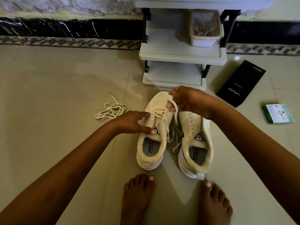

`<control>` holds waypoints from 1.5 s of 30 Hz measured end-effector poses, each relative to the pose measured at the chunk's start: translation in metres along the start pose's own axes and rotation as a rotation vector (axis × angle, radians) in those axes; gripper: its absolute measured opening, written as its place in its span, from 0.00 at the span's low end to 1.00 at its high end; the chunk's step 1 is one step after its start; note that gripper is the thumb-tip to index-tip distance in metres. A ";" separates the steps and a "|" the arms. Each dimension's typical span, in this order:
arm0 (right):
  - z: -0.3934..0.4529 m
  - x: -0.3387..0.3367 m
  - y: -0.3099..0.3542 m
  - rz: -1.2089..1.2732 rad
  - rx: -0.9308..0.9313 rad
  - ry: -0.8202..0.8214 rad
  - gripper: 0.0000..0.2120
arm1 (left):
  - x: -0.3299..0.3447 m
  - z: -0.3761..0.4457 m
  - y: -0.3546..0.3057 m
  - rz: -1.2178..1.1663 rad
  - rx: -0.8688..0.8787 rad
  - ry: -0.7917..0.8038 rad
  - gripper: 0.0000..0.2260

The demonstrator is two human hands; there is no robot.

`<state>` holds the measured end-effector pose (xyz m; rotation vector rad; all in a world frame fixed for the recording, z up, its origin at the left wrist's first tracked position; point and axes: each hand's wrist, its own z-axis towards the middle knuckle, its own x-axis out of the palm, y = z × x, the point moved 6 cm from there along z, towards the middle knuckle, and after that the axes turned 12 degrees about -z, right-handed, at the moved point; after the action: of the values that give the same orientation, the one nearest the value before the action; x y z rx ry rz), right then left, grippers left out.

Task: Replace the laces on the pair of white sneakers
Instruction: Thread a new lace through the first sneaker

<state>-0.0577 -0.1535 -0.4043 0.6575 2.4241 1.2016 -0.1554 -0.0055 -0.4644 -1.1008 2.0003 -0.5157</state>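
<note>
Two white sneakers stand side by side on the floor, toes away from me. The left sneaker [152, 153] has a lace [174, 111] threaded through its lower eyelets only. My left hand [134, 122] grips that shoe's left side and tongue. My right hand [186, 101] pinches the lace above the toe, and the lace's loose end trails down between the shoes. The right sneaker [194, 143] has bare eyelets. A loose white lace [112, 109] lies bunched on the floor to the left.
A white shelf rack [181, 57] stands just beyond the shoes, with a tub [206, 39] of tangled laces on it. A black box [240, 83] and a green packet [278, 113] lie on the floor at right. My bare feet [138, 197] are close behind the shoes.
</note>
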 end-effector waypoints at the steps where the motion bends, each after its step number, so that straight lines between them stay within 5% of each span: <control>1: -0.003 -0.001 0.009 0.080 -0.044 0.029 0.08 | -0.003 -0.002 -0.006 -0.067 0.026 0.008 0.37; 7: -0.016 0.007 0.051 0.528 -0.215 0.147 0.21 | -0.010 -0.013 -0.057 -0.431 0.242 0.007 0.25; 10: -0.015 0.007 0.054 0.610 -0.243 0.127 0.21 | -0.002 -0.013 -0.067 -0.496 0.299 0.013 0.08; 17: 0.000 -0.042 0.007 0.625 -0.060 -0.421 0.09 | -0.044 -0.026 -0.025 -0.462 0.218 -0.153 0.14; 23: 0.008 -0.052 -0.012 -0.120 0.106 -0.543 0.10 | -0.074 -0.030 0.003 -0.312 0.076 -0.248 0.10; 30: 0.018 -0.041 -0.024 -1.081 0.229 -0.343 0.11 | -0.067 -0.029 -0.017 -0.178 0.112 -0.325 0.11; 36: 0.003 -0.022 -0.019 -1.583 0.133 -0.203 0.20 | -0.063 -0.029 -0.030 -0.168 0.171 -0.376 0.07; 38: 0.000 -0.005 -0.007 -1.536 -0.076 -0.288 0.21 | -0.056 -0.030 -0.037 -0.178 0.202 -0.393 0.06; 40: -0.002 0.010 0.005 -1.185 -0.247 -0.303 0.20 | -0.047 -0.030 -0.045 -0.217 0.251 -0.382 0.06; 42: 0.003 0.023 0.006 -0.791 -0.255 -0.193 0.16 | -0.041 -0.028 -0.050 -0.249 0.288 -0.377 0.08; 45: 0.007 0.031 0.001 -0.532 -0.254 -0.133 0.09 | -0.038 -0.024 -0.050 -0.323 0.286 -0.386 0.09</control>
<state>-0.0798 -0.1319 -0.4108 0.0075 2.0926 1.1596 -0.1360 -0.0008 -0.4006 -1.2390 1.3777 -0.6737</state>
